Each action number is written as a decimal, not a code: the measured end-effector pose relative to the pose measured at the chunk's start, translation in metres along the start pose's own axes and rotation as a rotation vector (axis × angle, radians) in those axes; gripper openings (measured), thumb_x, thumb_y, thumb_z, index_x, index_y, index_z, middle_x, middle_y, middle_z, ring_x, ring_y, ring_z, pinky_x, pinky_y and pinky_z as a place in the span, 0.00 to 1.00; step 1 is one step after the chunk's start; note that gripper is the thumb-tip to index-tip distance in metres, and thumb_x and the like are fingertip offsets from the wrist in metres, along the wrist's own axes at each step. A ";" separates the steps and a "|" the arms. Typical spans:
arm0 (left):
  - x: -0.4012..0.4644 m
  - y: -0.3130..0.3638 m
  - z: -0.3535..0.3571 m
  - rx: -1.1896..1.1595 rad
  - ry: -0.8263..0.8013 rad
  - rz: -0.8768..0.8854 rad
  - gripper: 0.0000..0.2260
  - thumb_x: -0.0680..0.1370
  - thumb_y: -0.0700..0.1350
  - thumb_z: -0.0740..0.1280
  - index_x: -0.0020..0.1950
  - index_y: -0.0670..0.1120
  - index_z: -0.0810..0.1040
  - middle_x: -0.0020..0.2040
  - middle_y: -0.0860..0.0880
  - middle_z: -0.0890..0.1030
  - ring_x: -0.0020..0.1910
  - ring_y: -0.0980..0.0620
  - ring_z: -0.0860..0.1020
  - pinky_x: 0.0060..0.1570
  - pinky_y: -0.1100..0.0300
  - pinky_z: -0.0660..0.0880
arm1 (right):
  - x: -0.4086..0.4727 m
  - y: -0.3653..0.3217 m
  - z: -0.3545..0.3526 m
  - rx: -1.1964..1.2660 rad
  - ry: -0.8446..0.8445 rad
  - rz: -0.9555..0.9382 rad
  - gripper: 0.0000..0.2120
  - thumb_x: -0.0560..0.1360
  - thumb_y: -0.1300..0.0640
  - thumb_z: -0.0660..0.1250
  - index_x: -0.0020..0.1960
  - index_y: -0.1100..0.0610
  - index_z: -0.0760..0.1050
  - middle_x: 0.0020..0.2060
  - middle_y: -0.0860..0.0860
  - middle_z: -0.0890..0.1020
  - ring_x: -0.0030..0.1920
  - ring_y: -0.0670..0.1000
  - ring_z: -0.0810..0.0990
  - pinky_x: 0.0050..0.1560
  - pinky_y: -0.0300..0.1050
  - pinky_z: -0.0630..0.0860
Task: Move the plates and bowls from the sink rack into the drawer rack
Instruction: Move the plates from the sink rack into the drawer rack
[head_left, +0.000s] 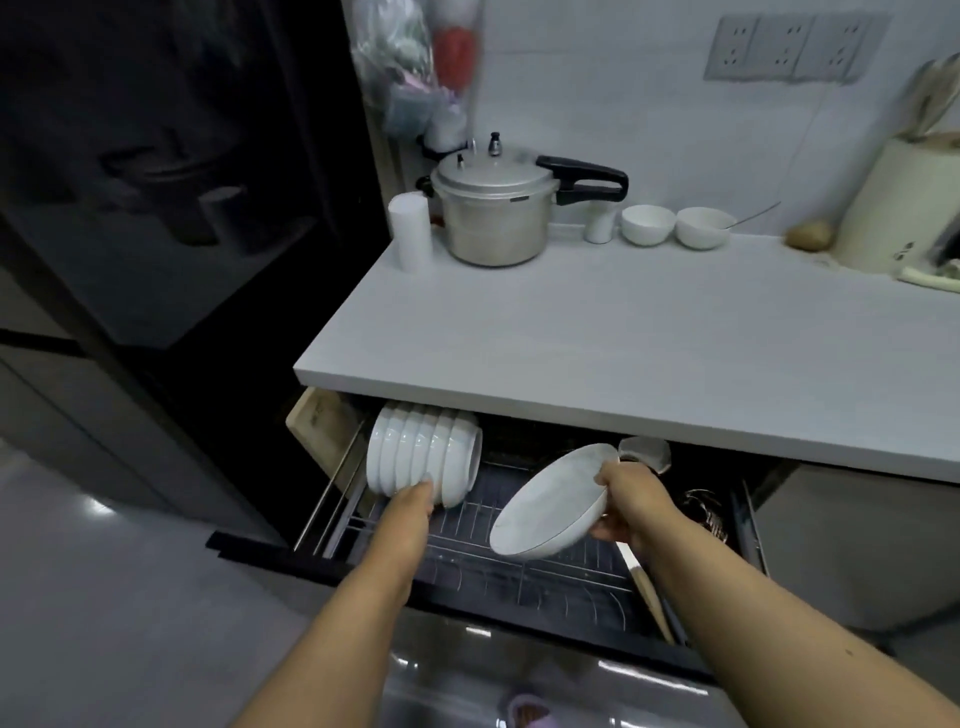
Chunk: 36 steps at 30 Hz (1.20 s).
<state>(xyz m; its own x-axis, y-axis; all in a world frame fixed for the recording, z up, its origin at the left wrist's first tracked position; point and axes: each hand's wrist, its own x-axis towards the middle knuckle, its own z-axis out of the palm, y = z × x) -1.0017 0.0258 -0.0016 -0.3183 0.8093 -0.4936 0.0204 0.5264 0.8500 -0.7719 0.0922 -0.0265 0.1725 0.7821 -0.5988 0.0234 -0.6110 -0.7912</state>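
A: What is the right hand (631, 501) doing?

B: It grips a white plate (553, 501) by the rim, thumb on the upper face and fingers curled under the lower edge. The plate is tilted and held above the wire rack (519, 566) of the open drawer (363, 564), not touching the wires.

A: And the left hand (410, 506)?

B: It reaches into the left part of the drawer and its fingers touch the underside of a row of bowls (423, 454). The fingertips are hidden behind the bowls, so I cannot tell whether they curl round one or only press against it.

A: How do the bowls stand?

B: They are white, nested on edge in a row at the left end of the rack, leaning toward the right. The plate is to their right, apart from them.

A: Anything else in the drawer?

B: A clear lid or cup (644, 452) lies at the back, just behind the right hand, partly under the counter (623, 332).

A: What is on the counter?

B: At the back, a pressure cooker (493, 208) with a black handle, a white cup (410, 231) to its left, and two small bowls (675, 226) to its right.
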 end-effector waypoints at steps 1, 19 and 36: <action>0.005 -0.002 -0.002 0.028 -0.003 0.007 0.16 0.83 0.52 0.55 0.67 0.46 0.71 0.64 0.44 0.74 0.63 0.46 0.72 0.62 0.54 0.64 | 0.008 0.000 0.006 -0.027 -0.006 -0.001 0.11 0.74 0.62 0.58 0.56 0.60 0.71 0.38 0.58 0.75 0.31 0.56 0.76 0.30 0.47 0.78; 0.088 -0.056 0.005 0.562 0.110 0.139 0.12 0.82 0.55 0.54 0.52 0.51 0.73 0.40 0.54 0.76 0.39 0.57 0.74 0.40 0.60 0.72 | 0.123 -0.008 0.105 -0.450 -0.137 -0.020 0.24 0.76 0.59 0.61 0.70 0.55 0.60 0.52 0.58 0.75 0.51 0.65 0.78 0.44 0.58 0.80; 0.102 -0.080 0.001 0.709 0.128 0.188 0.24 0.81 0.59 0.53 0.73 0.50 0.64 0.48 0.48 0.81 0.50 0.50 0.78 0.51 0.51 0.77 | 0.163 -0.016 0.166 -0.752 -0.167 -0.068 0.12 0.78 0.55 0.62 0.54 0.64 0.73 0.35 0.58 0.79 0.36 0.61 0.81 0.41 0.51 0.80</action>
<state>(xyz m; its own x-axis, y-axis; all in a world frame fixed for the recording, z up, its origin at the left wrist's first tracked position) -1.0345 0.0662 -0.1199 -0.3561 0.8885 -0.2895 0.6785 0.4589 0.5736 -0.9071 0.2495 -0.1322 -0.0023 0.7926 -0.6097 0.7014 -0.4333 -0.5659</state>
